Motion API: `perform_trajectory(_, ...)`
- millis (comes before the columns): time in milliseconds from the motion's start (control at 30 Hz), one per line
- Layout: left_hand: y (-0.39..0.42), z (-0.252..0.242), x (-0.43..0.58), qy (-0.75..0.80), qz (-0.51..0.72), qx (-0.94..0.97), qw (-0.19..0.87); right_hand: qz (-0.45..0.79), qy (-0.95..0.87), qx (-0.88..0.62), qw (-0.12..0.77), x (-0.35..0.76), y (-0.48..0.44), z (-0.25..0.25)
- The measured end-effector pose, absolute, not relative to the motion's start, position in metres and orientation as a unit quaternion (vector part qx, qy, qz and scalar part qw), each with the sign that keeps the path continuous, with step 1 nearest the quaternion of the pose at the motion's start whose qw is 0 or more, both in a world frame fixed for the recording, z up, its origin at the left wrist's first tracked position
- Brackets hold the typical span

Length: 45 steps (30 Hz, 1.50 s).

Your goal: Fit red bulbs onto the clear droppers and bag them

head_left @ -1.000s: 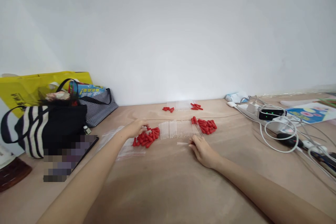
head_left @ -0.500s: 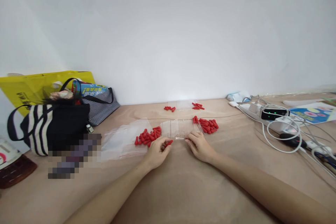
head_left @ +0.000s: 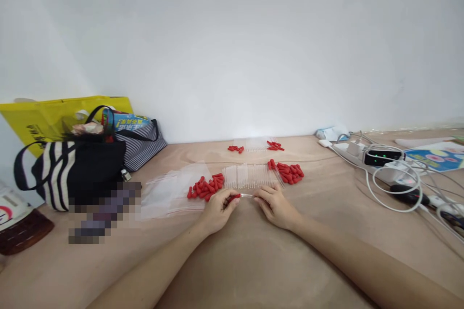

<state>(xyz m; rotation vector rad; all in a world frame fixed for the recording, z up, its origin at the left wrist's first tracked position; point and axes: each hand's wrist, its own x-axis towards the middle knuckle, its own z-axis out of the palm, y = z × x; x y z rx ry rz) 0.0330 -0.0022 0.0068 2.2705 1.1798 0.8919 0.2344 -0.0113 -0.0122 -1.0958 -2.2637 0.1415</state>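
My left hand (head_left: 216,210) pinches a small red cap (head_left: 234,197) just in front of a row of clear thin tubes (head_left: 250,176). My right hand (head_left: 272,205) pinches one clear tube (head_left: 247,195) that points left toward the cap; the two meet between my hands. A pile of red caps (head_left: 205,187) lies left of the tube row, and a second pile of red caps (head_left: 288,172) lies at its right end. Farther back sits another small row of clear tubes (head_left: 256,143) with a few red caps at each end.
Clear plastic bags (head_left: 170,193) lie left of the caps. Striped and black bags (head_left: 72,169) and a yellow bag (head_left: 54,116) stand at the left by the wall. White cables, chargers and a power strip (head_left: 384,164) crowd the right side of the beige table (head_left: 253,260).
My left hand left the red pile with a cap and came in front of the tube row. My right hand shifted slightly left with its tube, so cap and tube now meet.
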Motion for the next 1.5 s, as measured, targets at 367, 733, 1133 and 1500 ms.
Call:
perform_trajectory(367, -0.004, 0.009, 0.033, 0.395, 0.329, 0.831, 0.215, 0.02, -0.897, -0.346, 0.273, 0.238, -0.011, -0.009)
perform_trajectory(733, -0.009, 0.012, 0.031, 0.356, 0.257, 0.885, 0.158, -0.085, -0.923, -0.307, 0.217, 0.243, -0.008, -0.004)
perform_trajectory(1133, -0.009, 0.007, 0.03, 0.323, 0.268, 0.898, 0.133, 0.063, -0.907, -0.366, 0.197, 0.24, -0.017, 0.003)
perform_trajectory(1500, -0.012, 0.011, 0.03, 0.296, 0.251, 0.911, 0.142, -0.189, -0.896, -0.268, 0.299, 0.237, -0.016, -0.006)
